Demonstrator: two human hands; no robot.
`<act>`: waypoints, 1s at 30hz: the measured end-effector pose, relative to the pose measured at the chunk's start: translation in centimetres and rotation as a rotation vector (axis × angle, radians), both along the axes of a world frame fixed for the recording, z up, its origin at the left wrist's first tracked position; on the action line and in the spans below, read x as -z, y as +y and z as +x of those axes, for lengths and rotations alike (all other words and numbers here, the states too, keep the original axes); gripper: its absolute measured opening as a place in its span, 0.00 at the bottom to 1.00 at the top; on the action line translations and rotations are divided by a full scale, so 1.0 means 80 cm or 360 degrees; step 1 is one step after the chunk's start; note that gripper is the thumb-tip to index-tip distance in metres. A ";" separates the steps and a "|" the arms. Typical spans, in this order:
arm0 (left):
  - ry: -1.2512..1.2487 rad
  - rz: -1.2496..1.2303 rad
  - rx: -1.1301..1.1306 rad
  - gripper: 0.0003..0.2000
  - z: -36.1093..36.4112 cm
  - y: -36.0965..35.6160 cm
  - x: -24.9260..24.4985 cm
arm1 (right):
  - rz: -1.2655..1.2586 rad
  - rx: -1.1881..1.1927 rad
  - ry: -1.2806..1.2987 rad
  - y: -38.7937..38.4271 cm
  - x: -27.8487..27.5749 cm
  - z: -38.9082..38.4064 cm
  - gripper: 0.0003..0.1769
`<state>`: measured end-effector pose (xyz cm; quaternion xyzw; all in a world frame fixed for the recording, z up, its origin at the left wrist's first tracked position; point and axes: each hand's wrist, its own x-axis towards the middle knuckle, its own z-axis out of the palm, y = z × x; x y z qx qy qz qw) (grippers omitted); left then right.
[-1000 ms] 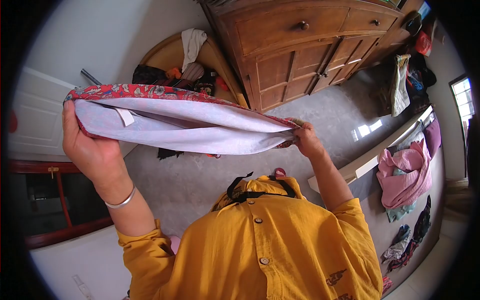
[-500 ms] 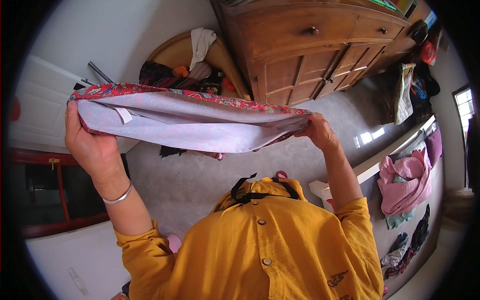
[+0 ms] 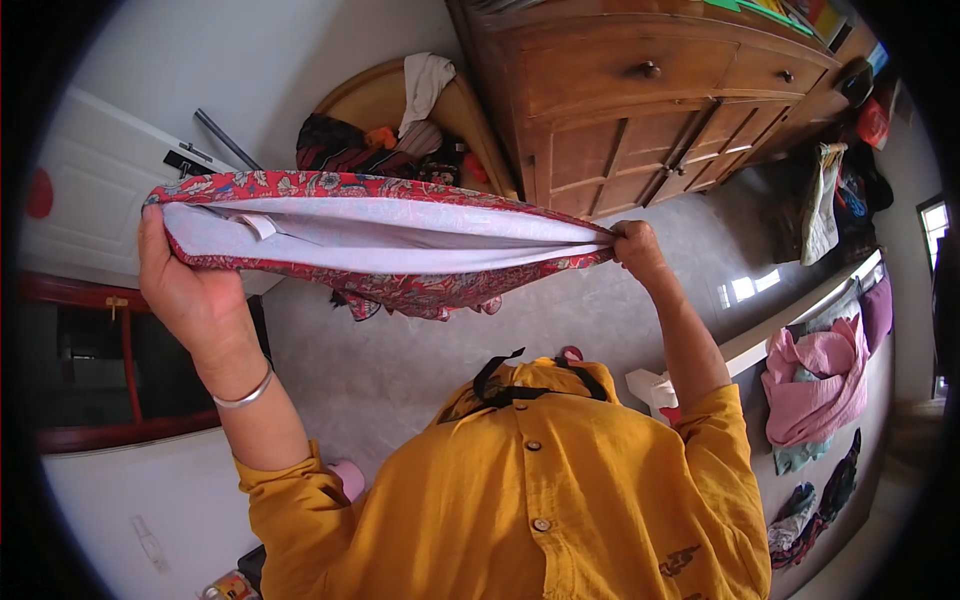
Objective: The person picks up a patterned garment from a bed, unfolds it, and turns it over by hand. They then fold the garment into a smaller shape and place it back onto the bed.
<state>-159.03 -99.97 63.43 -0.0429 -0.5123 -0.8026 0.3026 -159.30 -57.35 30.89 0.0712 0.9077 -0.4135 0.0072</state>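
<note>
Both hands busy?

Yes. My left hand [image 3: 195, 300], at the left of the frame, is clenched round one end of the red flowered cloth [image 3: 420, 290], fingers wrapped over its edge. My right hand [image 3: 637, 250], right of centre, pinches the other end tight.

Where is the cloth, then?

Stretched between the two hands, held up in the air over the grey floor [image 3: 400, 370]. It runs across the middle of the frame, in front of the wooden cabinet [image 3: 620, 110] at the upper right. Its mouth is open towards me, showing the pale lining [image 3: 400, 225].

Anything different from half a second ago?

The lining showed as a broad pale sheet then. Now it is a narrower band, and the red printed side hangs in a fold beneath it at the centre. My right hand has risen a little, and the left has hardly shifted. The silver bangle [image 3: 245, 393] sits on my left wrist as before.
</note>
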 end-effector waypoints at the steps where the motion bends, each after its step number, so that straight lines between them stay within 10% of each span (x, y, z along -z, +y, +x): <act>1: 0.0005 -0.0018 0.0038 0.09 0.001 -0.003 0.003 | 0.0027 0.0016 -0.0043 -0.001 0.004 -0.002 0.14; 10: 0.0017 -0.0091 -0.0021 0.06 -0.003 -0.027 0.014 | -0.1013 0.0491 0.0064 0.005 -0.046 -0.021 0.14; 30: -0.0740 -0.0731 -0.0269 0.12 -0.006 -0.174 0.025 | -0.1244 -0.0153 0.0550 0.057 -0.363 -0.158 0.14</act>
